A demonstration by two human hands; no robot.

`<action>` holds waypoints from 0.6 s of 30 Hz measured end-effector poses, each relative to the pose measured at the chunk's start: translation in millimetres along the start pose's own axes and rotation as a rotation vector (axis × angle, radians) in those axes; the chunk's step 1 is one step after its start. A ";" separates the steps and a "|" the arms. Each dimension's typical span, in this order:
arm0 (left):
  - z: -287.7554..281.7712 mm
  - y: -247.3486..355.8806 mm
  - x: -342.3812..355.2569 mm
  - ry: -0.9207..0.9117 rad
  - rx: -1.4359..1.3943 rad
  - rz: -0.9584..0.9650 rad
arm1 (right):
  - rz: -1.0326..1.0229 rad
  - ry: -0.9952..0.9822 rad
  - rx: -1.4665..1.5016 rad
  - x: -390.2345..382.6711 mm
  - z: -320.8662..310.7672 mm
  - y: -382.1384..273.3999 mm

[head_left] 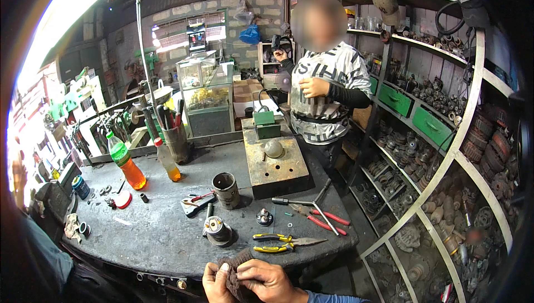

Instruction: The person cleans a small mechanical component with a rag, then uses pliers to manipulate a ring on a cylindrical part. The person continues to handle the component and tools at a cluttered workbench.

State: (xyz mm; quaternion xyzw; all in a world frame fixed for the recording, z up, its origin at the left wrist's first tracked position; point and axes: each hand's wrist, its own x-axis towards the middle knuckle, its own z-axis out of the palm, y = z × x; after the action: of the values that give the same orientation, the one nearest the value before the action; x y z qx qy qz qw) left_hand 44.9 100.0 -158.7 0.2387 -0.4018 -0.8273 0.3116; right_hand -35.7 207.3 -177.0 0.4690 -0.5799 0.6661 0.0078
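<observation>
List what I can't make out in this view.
Head view: part of the brown cloth, covered by the left hand and right hand.
Head view: the left forearm, cut off by the lower edge.
Head view: the dark open cylinder's inside bottom, hidden by its near wall.
Head view: many shelf parts, too small to identify.

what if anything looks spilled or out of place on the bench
Nothing looks clearly spilled or broken. Mildly odd: the larger bottle and smaller bottle of orange liquid look like drink bottles, unexpected here, and the T-shaped wrench lies askew across the red-handled pliers.
</observation>
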 end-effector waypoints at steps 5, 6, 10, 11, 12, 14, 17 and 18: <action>-22.7 -14.5 2.8 -0.199 -0.354 -0.147 | 0.124 0.155 0.106 -2.2 3.3 6.2; -29.2 -17.6 4.9 -0.354 -0.382 -0.118 | 0.123 0.175 0.083 -3.4 2.2 5.9; -44.0 -30.8 5.8 -0.337 -0.036 -0.144 | 0.121 0.034 0.112 -8.0 -8.8 24.3; -47.7 -33.0 7.9 -0.370 -0.062 -0.149 | 0.111 -0.001 0.123 -9.5 -11.7 25.1; -54.0 -34.3 9.2 -0.399 -0.084 -0.151 | 0.158 -0.041 0.225 -9.9 -12.7 25.1; -86.3 -37.4 21.4 -0.519 0.048 -0.232 | 0.239 -0.116 0.436 -9.4 -17.8 22.5; -39.5 -19.5 6.3 -0.317 -0.109 -0.116 | 0.420 -0.073 0.824 -12.2 -22.6 19.0; -37.5 -19.9 9.6 -0.263 -0.172 -0.140 | 0.473 -0.049 0.969 -8.7 -24.4 12.6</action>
State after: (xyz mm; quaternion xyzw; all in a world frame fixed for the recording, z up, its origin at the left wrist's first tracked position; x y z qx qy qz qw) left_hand 56.0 83.5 -197.4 0.1283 -0.3490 -0.9025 0.2173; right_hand -52.8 226.9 -189.4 0.2910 -0.2959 0.8299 -0.3729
